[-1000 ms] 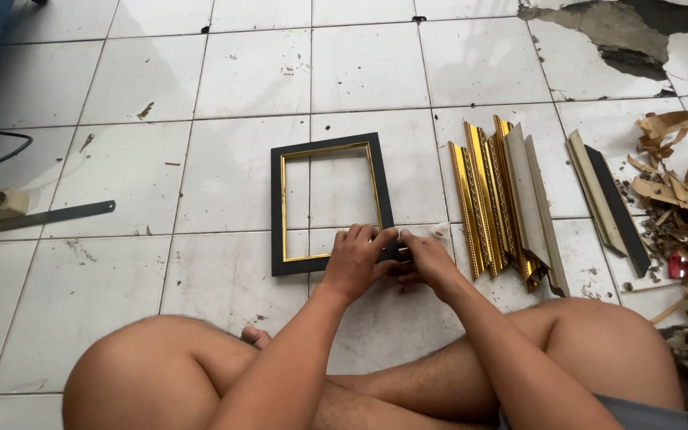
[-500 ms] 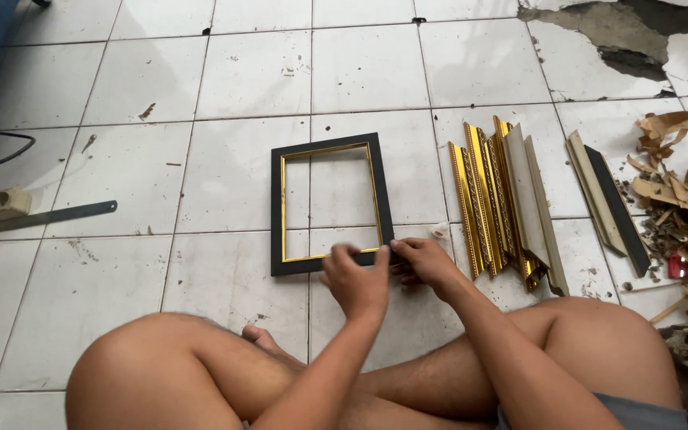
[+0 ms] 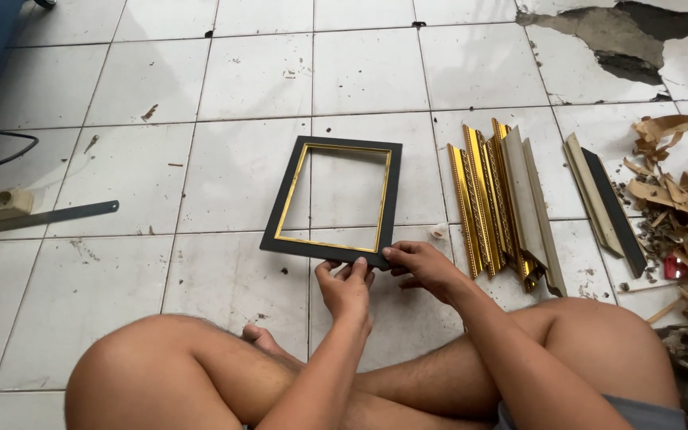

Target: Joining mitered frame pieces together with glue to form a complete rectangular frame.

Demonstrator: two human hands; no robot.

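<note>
Both hands — left hand (image 3: 346, 287), right hand (image 3: 422, 267) — pinch the frame (image 3: 280, 209); fingertips hidden underneath.

black frame (image 3: 333, 199) — gold inner edge, white tiles (image 3: 256, 76)

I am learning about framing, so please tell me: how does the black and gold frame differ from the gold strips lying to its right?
The black and gold frame is joined into a closed rectangle; the gold strips are loose, straight pieces laid side by side. Both the left hand and the right hand touch the frame's near edge; no hand touches the strips. The frame's outer face is black, the strips are mostly gold. Both lie flat on the tiled floor.
</note>
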